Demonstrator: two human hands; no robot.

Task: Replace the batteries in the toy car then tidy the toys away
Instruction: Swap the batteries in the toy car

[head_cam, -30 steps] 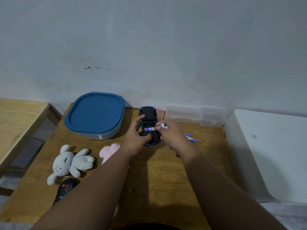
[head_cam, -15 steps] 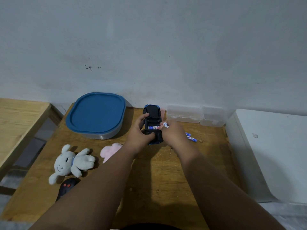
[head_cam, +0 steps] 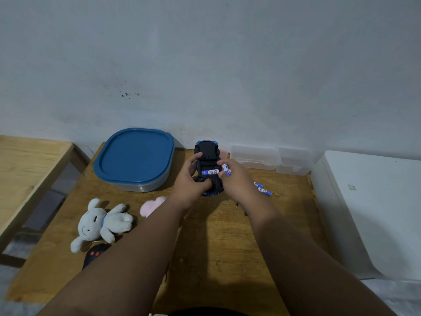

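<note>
Between both hands, over the wooden table: toy car turned underside up, one battery lying across its open bay
Left hand grips the car, thumb curled over its near end; right hand, at the car's right side, pinches a second battery in its fingertips. Loose batteries lie just right of the car, a clear box farther right, a blue-lidded tub to its left; grey plush, pink plush and black remote lie left of the car and nearer the person
</note>
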